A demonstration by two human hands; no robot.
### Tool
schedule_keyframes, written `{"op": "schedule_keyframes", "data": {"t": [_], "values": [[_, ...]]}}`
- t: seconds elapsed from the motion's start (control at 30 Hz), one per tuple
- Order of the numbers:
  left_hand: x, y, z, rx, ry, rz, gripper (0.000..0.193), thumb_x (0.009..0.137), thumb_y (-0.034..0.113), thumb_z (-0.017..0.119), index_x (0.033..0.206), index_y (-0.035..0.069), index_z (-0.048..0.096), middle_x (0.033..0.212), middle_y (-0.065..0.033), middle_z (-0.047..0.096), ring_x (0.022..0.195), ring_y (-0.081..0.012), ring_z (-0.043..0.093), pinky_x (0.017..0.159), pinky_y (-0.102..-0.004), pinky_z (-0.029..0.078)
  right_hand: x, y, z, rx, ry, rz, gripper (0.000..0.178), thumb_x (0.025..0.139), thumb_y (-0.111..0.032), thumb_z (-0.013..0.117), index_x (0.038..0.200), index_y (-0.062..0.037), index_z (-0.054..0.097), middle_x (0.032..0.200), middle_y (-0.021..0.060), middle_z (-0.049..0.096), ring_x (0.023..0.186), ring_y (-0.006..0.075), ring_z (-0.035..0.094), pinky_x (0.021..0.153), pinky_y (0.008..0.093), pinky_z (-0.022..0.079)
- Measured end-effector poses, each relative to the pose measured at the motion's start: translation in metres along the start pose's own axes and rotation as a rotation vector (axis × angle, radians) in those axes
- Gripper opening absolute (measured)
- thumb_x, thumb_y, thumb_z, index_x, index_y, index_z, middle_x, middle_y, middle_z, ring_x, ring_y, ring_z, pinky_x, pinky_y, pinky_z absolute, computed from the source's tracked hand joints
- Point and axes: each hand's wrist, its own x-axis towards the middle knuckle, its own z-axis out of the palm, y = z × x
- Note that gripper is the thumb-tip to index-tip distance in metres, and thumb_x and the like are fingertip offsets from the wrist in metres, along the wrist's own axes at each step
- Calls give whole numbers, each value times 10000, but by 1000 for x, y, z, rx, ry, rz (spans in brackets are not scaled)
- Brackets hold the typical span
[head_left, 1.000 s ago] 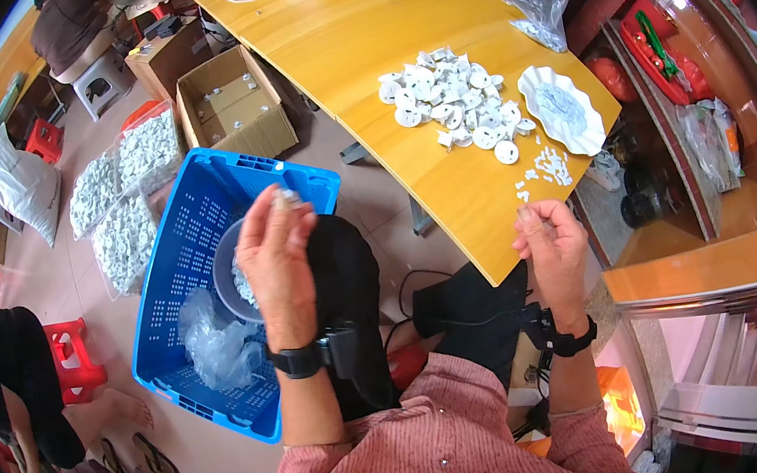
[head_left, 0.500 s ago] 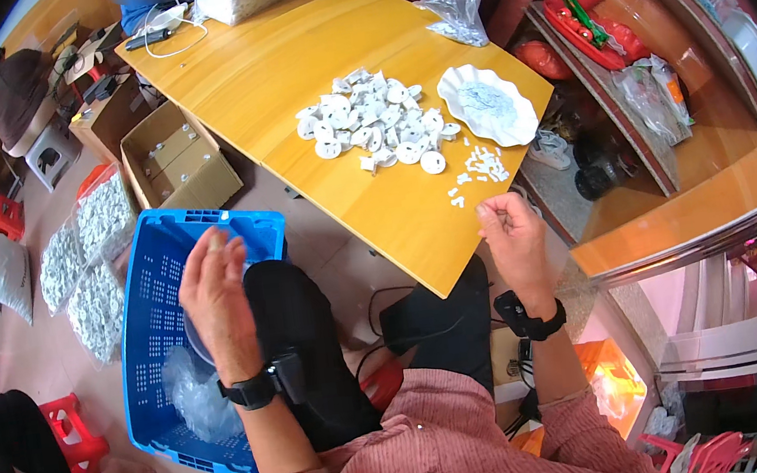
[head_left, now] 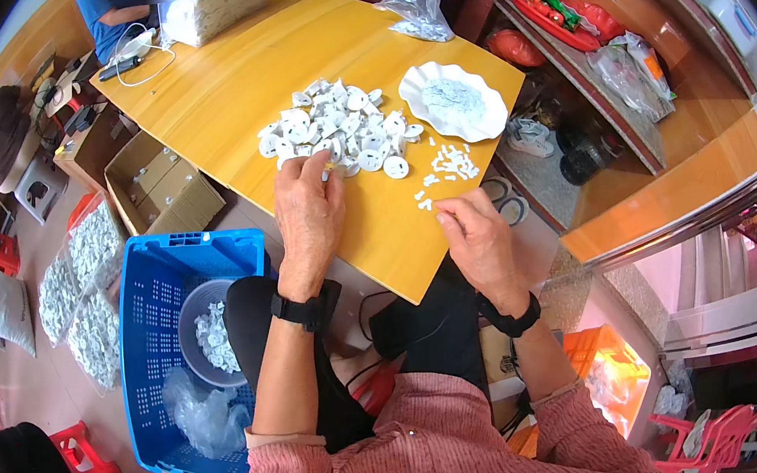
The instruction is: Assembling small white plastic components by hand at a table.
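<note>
My left hand (head_left: 307, 209) is at the near left edge of a pile of white round plastic parts (head_left: 345, 119) on the yellow table. Its fingers are bent together, and a small yellowish glint shows at the tips; what they hold is mostly hidden. My right hand (head_left: 479, 248) is above the table's right edge, thumb and forefinger pinched together. Those fingertips come right beside a small white peg (head_left: 427, 204), one of a loose scatter of small white pegs (head_left: 456, 163). Whether anything is between them is too small to tell.
A scalloped white dish (head_left: 457, 102) with small pieces stands right of the pile. Scissors (head_left: 509, 209) lie by the table's right edge. On my left, a blue basket (head_left: 139, 360) holds a grey tub (head_left: 188, 318) and clear plastic. A carton (head_left: 155, 184) stands beyond it.
My left hand has swung from above the blue basket to the pile, uncovering the tub. My right hand has come to the nearest pegs. The view has shifted slightly.
</note>
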Motion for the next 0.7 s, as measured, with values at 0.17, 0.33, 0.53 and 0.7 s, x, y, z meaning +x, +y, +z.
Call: {"op": "schedule_keyframes", "data": {"t": [0.17, 0.33, 0.53, 0.7], "values": [[-3, 6, 3, 83, -10, 51, 260, 829, 102, 726, 1081, 39, 708, 990, -155, 628, 914, -321, 595, 785, -419, 509, 1, 3, -1, -139, -17, -202, 140, 842, -46, 667, 980, -64, 683, 917, 99, 560, 894, 306, 596, 751, 412, 489], [-8, 6, 3, 86, -3, 104, 229, 804, 88, 742, 1028, 52, 713, 1008, -141, 613, 950, -321, 578, 796, -423, 507, -2, 0, -5, -140, -43, -235, 133, 827, -17, 655, 958, -37, 666, 914, 103, 560, 883, 312, 578, 782, 422, 462], [-13, 6, -1, 59, -9, 103, 162, 787, 54, 742, 940, 34, 694, 993, -130, 620, 947, -320, 578, 782, -420, 505, -8, -1, -11, -103, -59, -229, 215, 790, 27, 631, 999, -18, 648, 978, 107, 574, 926, 311, 567, 814, 424, 444], [-17, 7, -6, 16, 29, 149, 124, 831, 36, 718, 950, 18, 687, 977, -130, 656, 865, -314, 633, 742, -375, 523, -14, 0, -19, -146, -131, -283, 281, 763, 56, 606, 1032, -12, 647, 1057, 108, 584, 974, 306, 556, 833, 415, 430]]}}
